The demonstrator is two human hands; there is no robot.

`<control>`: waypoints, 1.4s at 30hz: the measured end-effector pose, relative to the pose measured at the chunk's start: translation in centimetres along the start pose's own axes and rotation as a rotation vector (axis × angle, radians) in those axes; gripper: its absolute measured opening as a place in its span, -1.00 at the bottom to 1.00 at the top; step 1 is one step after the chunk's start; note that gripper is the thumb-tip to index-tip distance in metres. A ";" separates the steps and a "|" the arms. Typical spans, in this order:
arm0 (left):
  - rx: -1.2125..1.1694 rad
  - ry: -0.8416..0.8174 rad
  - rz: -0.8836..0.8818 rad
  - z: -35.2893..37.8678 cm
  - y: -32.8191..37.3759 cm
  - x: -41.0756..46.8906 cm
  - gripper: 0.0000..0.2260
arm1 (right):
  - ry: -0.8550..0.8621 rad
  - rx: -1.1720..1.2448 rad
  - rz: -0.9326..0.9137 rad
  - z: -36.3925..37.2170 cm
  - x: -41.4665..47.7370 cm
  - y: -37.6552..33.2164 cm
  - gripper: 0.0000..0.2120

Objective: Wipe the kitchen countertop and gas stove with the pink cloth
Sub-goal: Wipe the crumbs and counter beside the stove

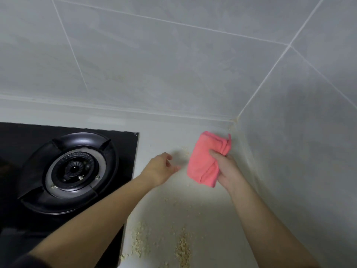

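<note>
I see the pink cloth (206,159) bunched in my right hand (227,169), fingers clamped around its near edge, the folded bulk hanging toward the corner where the tiled walls (173,64) meet. My left hand (161,169) is just beside it, fingers spread and holding nothing, above the pale countertop (164,140). The cloth looks soft and thick, folded in layers. Tan crumbs (182,246) speckle the smooth counter. At the left sits the glossy black gas stove (19,136) with its round burner (74,169).

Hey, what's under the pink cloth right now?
Pale countertop, with crumbs scattered nearby. The pink cloth, gripped by the right hand, hides whatever lies directly beneath.
</note>
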State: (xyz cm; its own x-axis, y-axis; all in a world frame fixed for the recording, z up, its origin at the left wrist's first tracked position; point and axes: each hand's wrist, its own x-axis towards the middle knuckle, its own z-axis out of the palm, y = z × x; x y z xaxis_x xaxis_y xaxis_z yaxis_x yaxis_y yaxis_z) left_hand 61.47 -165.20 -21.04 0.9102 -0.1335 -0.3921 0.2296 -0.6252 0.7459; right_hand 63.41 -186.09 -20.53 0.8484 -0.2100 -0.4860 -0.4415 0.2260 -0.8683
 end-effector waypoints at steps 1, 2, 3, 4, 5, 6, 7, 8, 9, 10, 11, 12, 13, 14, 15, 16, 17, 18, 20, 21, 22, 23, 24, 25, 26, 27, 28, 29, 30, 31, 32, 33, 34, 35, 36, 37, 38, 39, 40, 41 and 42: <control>0.168 0.043 -0.016 -1.4 -1.4 0.2 -0.56 | 0.043 -0.176 -0.099 1.2 1.2 -0.9 -0.85; 0.363 0.078 -0.022 -2.8 -2.6 0.2 -0.55 | 0.051 -0.351 -0.227 2.3 2.1 -1.9 -0.82; 0.542 0.107 -0.030 -4.3 -4.0 0.3 -0.54 | 0.003 -0.517 -0.362 4.0 3.2 -2.5 -0.74; 0.709 0.108 -0.030 -5.4 -5.1 0.4 -0.52 | -0.054 -0.677 -0.468 5.6 4.2 -3.0 -0.68; 0.858 0.089 -0.025 -6.4 -6.1 0.5 -0.48 | -0.094 -0.834 -0.538 7.2 5.5 -3.1 -0.67; 0.983 0.067 -0.025 -7.3 -7.2 0.9 -0.43 | -0.116 -0.981 -0.586 8.9 7.2 -2.8 -0.68; 1.075 0.051 -0.031 -8.1 -7.8 1.1 -0.36 | -0.123 -1.114 -0.630 10.2 8.8 -2.4 -0.64; 1.128 0.039 -0.046 -8.9 -8.2 1.5 -0.29 | -0.125 -1.221 -0.669 11.5 10.3 -1.9 -0.58; 1.153 0.023 -0.073 -9.6 -8.7 1.9 -0.23 | -0.113 -1.307 -0.701 12.8 11.6 -1.1 -0.53; 1.176 -0.001 -0.095 -9.9 -8.8 2.3 -0.17 | -0.078 -1.379 -0.734 13.9 12.5 -0.5 -0.50; 1.214 -0.034 -0.107 -10.1 -8.8 2.6 -0.11 | -0.030 -1.435 -0.764 14.9 13.1 0.1 -0.50; 1.258 -0.075 -0.119 -10.1 -8.8 3.0 -0.06 | 0.010 -1.464 -0.787 16.0 13.7 0.9 -0.52; 1.298 -0.109 -0.133 -9.8 -8.5 3.3 -0.02 | 0.037 -1.465 -0.803 16.8 14.2 1.5 -0.54; 1.325 -0.137 -0.151 -9.4 -8.3 3.6 0.02 | 0.053 -1.444 -0.813 17.4 14.5 2.0 -0.56; 1.339 -0.151 -0.175 -9.3 -8.3 4.1 0.04 | 0.057 -1.409 -0.819 18.0 15.0 2.6 -0.56; 1.346 -0.152 -0.193 -9.2 -8.2 4.4 0.06 | 0.046 -1.384 -0.824 18.4 15.4 3.0 -0.55; 1.354 -0.152 -0.203 -9.2 -8.0 4.7 0.07 | 0.010 -1.378 -0.834 18.7 15.6 3.3 -0.53; 1.358 -0.163 -0.214 -9.2 -8.1 4.8 0.08 | -0.056 -1.388 -0.844 19.2 15.7 3.8 -0.51; 1.363 -0.177 -0.229 -9.1 -8.2 4.8 0.09 | -0.212 -1.402 -0.900 20.2 15.6 4.4 -0.53; 1.369 -0.176 -0.233 -9.2 -8.3 5.0 0.09 | -0.278 -1.378 -0.924 20.7 15.5 4.6 -0.55; 1.371 -0.172 -0.232 -9.3 -8.3 5.1 0.08 | -0.325 -1.340 -0.930 21.1 15.3 4.7 -0.56; 1.372 -0.171 -0.227 -9.4 -8.4 5.2 0.07 | -0.358 -1.300 -0.925 21.4 15.2 4.8 -0.57; 1.372 -0.176 -0.220 -9.5 -8.4 5.3 0.07 | -0.381 -1.273 -0.916 21.2 15.1 5.0 -0.58; 1.369 -0.179 -0.214 -9.5 -8.4 5.5 0.06 | -0.395 -1.259 -0.905 20.8 14.9 5.2 -0.59; 1.367 -0.180 -0.213 -9.5 -8.3 5.6 0.06 | -0.399 -1.249 -0.895 20.3 14.6 5.5 -0.59; 1.369 -0.180 -0.214 -9.5 -8.3 5.7 0.06 | -0.399 -1.230 -0.883 19.6 14.2 6.0 -0.60; 1.374 -0.178 -0.218 -9.5 -8.3 5.8 0.06 | -0.402 -1.207 -0.879 18.9 13.6 6.4 -0.60; 1.379 -0.173 -0.221 -9.6 -8.3 5.9 0.06 | -0.417 -1.187 -0.882 18.4 12.8 6.9 -0.61; 1.378 -0.167 -0.223 -9.7 -8.4 5.9 0.07 | -0.447 -1.180 -0.886 17.8 11.8 7.3 -0.62; 1.374 -0.161 -0.224 -9.7 -8.5 6.0 0.07 | -0.491 -1.187 -0.882 17.3 10.7 7.7 -0.63; 1.365 -0.160 -0.224 -9.7 -8.6 6.0 0.07 | -0.549 -1.202 -0.872 16.7 9.6 8.1 -0.66; 1.354 -0.164 -0.221 -9.6 -8.6 6.0 0.07 | -0.620 -1.208 -0.856 16.1 8.6 8.4 -0.68; 1.345 -0.175 -0.212 -9.5 -8.6 5.9 0.07 | -0.694 -1.210 -0.823 15.3 7.5 8.5 -0.71; 1.335 -0.188 -0.199 -9.6 -8.5 5.8 0.07 | -0.761 -1.213 -0.770 14.4 6.7 8.5 -0.72; 1.320 -0.204 -0.189 -9.9 -8.5 5.9 0.05 | -0.799 -1.233 -0.707 13.7 6.3 8.1 -0.73; 1.304 -0.225 -0.174 -10.4 -8.3 5.9 0.01 | -0.798 -1.261 -0.642 13.3 6.1 7.5 -0.74; 1.284 -0.253 -0.157 -11.0 -8.2 6.0 -0.06 | -0.758 -1.269 -0.581 13.0 6.3 6.8 -0.76; 1.272 -0.279 -0.135 -11.6 -8.2 6.1 -0.14 | -0.680 -1.229 -0.552 12.9 6.7 6.0 -0.77; 1.273 -0.295 -0.096 -12.3 -8.2 6.2 -0.23 | -0.574 -1.164 -0.565 13.1 7.1 5.2 -0.79; 1.276 -0.298 -0.057 -12.6 -8.4 6.2 -0.31 | -0.464 -1.109 -0.610 13.5 7.8 4.5 -0.78; 1.279 -0.295 -0.022 -12.7 -8.6 6.1 -0.37 | -0.365 -1.085 -0.662 14.1 8.4 4.0 -0.73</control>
State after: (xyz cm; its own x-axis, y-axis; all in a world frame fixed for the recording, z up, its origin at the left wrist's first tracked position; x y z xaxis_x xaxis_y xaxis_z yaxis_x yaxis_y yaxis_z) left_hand 69.46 -150.87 -23.01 0.7640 -0.1742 -0.6213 -0.3923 -0.8899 -0.2329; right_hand 72.88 -173.48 -26.71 0.9468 0.3198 -0.0360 0.2206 -0.7264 -0.6509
